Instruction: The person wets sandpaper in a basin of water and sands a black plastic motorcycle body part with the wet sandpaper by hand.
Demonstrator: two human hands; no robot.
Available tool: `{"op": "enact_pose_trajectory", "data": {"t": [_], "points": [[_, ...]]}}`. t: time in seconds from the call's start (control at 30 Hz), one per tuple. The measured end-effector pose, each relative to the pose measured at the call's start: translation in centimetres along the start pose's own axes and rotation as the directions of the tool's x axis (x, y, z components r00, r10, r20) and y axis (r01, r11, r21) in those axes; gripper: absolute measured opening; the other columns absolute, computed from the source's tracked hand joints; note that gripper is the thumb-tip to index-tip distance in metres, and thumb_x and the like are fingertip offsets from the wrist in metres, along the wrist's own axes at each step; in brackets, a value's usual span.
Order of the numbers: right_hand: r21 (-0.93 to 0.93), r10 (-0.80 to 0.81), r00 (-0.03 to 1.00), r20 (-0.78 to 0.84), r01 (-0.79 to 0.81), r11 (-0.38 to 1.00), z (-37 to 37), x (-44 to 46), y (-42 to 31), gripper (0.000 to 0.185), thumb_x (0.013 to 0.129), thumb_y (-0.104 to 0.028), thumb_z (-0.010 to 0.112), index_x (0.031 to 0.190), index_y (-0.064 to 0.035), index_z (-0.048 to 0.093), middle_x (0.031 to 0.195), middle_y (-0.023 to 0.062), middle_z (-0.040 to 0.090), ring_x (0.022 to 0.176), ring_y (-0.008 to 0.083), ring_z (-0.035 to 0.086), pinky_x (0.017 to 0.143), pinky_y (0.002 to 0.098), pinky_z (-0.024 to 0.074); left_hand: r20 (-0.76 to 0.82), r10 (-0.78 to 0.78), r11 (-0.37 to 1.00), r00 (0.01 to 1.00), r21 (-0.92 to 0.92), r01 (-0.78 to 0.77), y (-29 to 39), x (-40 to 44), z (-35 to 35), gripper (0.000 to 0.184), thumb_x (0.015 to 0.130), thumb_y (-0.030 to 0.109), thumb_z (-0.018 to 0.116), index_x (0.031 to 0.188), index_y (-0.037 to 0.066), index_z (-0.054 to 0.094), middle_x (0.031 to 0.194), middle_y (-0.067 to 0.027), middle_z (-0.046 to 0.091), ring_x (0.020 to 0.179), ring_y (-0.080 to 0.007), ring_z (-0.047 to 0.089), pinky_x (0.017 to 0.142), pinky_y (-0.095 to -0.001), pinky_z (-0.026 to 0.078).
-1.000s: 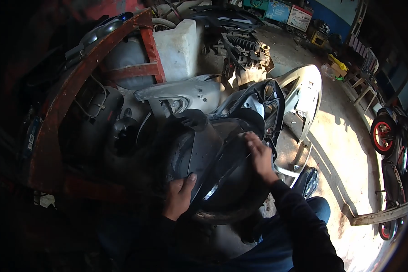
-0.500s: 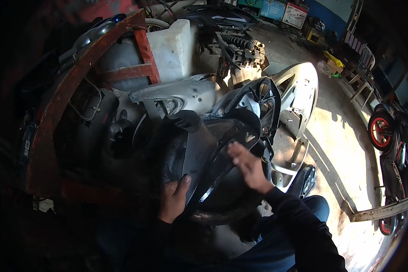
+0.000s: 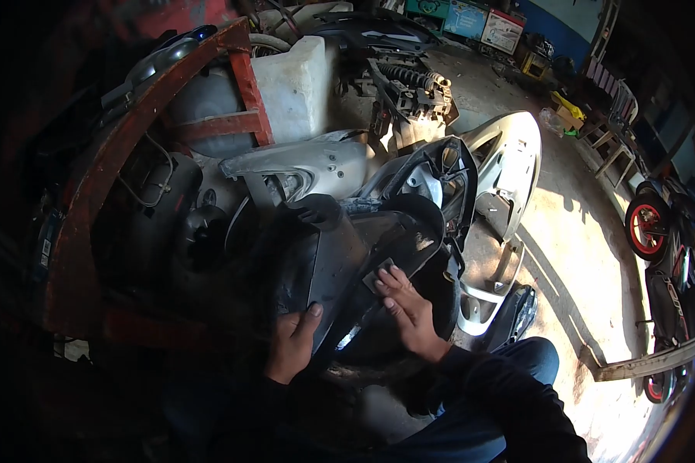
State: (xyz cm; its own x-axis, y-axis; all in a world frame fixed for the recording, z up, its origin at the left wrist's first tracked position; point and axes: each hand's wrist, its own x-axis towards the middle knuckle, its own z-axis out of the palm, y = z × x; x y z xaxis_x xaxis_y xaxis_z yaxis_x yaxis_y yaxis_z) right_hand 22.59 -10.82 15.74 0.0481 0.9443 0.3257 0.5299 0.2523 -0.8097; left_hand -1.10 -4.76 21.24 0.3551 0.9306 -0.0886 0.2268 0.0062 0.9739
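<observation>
A black plastic motorcycle body panel (image 3: pixel 340 251) lies tilted in front of me, with dusty patches and a bright glint near its lower edge. My left hand (image 3: pixel 292 339) is closed round its near left side, thumb on top and fingers hidden beneath. Pressed against the panel's right part is my right hand (image 3: pixel 411 312). Under its fingertips shows a small grey flat piece that looks like sandpaper (image 3: pixel 375 278).
Behind the panel lie a silver fairing (image 3: pixel 316 166) and a pale body panel (image 3: pixel 511 166). A red frame (image 3: pixel 131 100) rises at the left. Farther right are a wooden beam (image 3: pixel 649 363) and a motorcycle wheel with a red rim (image 3: pixel 647 224).
My right hand has slid down and slightly left over the panel, and the grey piece under its fingers is now visible. My left hand keeps its hold with hardly any shift.
</observation>
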Motion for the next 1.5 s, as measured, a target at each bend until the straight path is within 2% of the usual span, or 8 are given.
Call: {"op": "enact_pose_trajectory", "data": {"t": [0.13,0.67,0.8,0.93,1.0,1.17,1.3,1.5], "points": [[0.415,0.433,0.828,-0.357,-0.275,0.867,-3.1,4.1,5.4,0.036,0.103,-0.02,0.049,0.126,0.0041,0.061,0.138,0.0178,0.057,0.14,0.0293,0.041,0.117,0.0373,0.0265,0.036,-0.015,0.999,0.999,-0.035,0.017,0.6,-0.2,0.2,0.061,0.1,0.044,0.055,0.061,0.002,0.038,0.058,0.0035,0.03,0.058,-0.0071,0.031,0.052,-0.0319,0.026],[0.332,0.404,0.846,-0.35,-0.291,0.897,-3.5,4.6,8.2,0.032,0.101,-0.015,0.051,0.124,0.0054,0.061,0.135,0.0222,0.057,0.134,0.0337,0.048,0.113,0.0394,0.0339,0.032,-0.003,1.0,0.999,-0.029,0.004,0.1,0.1,0.0,0.059,0.101,0.045,0.054,0.062,0.002,0.04,0.061,0.0048,0.033,0.061,-0.0061,0.032,0.054,-0.0302,0.028],[-0.173,-0.099,0.992,0.083,0.113,0.978,-1.7,2.9,-3.4,0.029,0.1,-0.013,0.054,0.123,0.0009,0.063,0.133,0.0169,0.06,0.134,0.034,0.048,0.111,0.0389,0.0355,-0.014,0.036,0.999,0.999,0.006,-0.036,0.2,0.4,0.1,0.061,0.1,0.045,0.054,0.059,0.004,0.037,0.058,0.0049,0.03,0.058,-0.0056,0.03,0.052,-0.0307,0.025],[-0.092,0.334,0.928,-0.163,-0.352,0.932,-5.0,6.5,5.0,0.029,0.098,-0.016,0.055,0.122,-0.002,0.064,0.128,0.0179,0.062,0.118,0.034,0.06,0.096,0.0385,0.0506,0.007,0.061,0.998,0.998,-0.01,-0.061,1.2,0.2,0.5,0.062,0.1,0.045,0.054,0.057,0.005,0.033,0.056,0.0046,0.027,0.055,-0.006,0.029,0.051,-0.0318,0.022],[-0.362,-0.181,0.973,-0.145,0.119,0.925,-1.7,5.0,2.2,0.03,0.099,-0.02,0.053,0.121,-0.0019,0.064,0.12,0.0201,0.065,0.109,0.0351,0.065,0.09,0.0393,0.0534,0.003,0.062,0.998,0.998,0.006,-0.062,0.6,0.5,0.1,0.062,0.1,0.045,0.054,0.057,0.005,0.034,0.056,0.0045,0.027,0.056,-0.006,0.028,0.051,-0.0319,0.022],[-0.047,0.579,0.813,-0.061,-0.582,0.812,-7.1,8.4,5.0,0.027,0.096,-0.013,0.057,0.119,-0.0035,0.066,0.128,0.0193,0.062,0.13,0.0355,0.05,0.107,0.0412,0.0418,0.001,0.07,0.998,0.998,-0.003,-0.07,0.4,0.1,0.3,0.061,0.1,0.044,0.055,0.058,0.005,0.033,0.057,0.0046,0.028,0.057,-0.0057,0.028,0.051,-0.0318,0.022],[-0.113,-0.017,0.994,-0.107,0.005,0.994,-2.5,5.7,2.4,0.029,0.098,-0.018,0.053,0.119,-0.0025,0.066,0.123,0.0196,0.065,0.127,0.0346,0.054,0.103,0.0399,0.0453,0.033,0.032,0.999,0.999,0.028,-0.033,-0.4,0.4,-1.1,0.056,0.101,0.04,0.054,0.064,-0.001,0.043,0.059,0.0019,0.033,0.06,-0.0067,0.032,0.053,-0.0309,0.028],[-0.027,0.281,0.956,-0.087,-0.284,0.958,-4.0,5.6,4.5,0.03,0.098,-0.014,0.055,0.124,-0.0019,0.064,0.133,0.0206,0.059,0.135,0.032,0.047,0.11,0.0393,0.0386,0.059,0.017,1.0,0.998,-0.015,-0.016,0.0,0.5,-0.8,0.056,0.101,0.041,0.053,0.065,0.0,0.044,0.061,0.0023,0.033,0.062,-0.0065,0.033,0.054,-0.0302,0.029]]}}
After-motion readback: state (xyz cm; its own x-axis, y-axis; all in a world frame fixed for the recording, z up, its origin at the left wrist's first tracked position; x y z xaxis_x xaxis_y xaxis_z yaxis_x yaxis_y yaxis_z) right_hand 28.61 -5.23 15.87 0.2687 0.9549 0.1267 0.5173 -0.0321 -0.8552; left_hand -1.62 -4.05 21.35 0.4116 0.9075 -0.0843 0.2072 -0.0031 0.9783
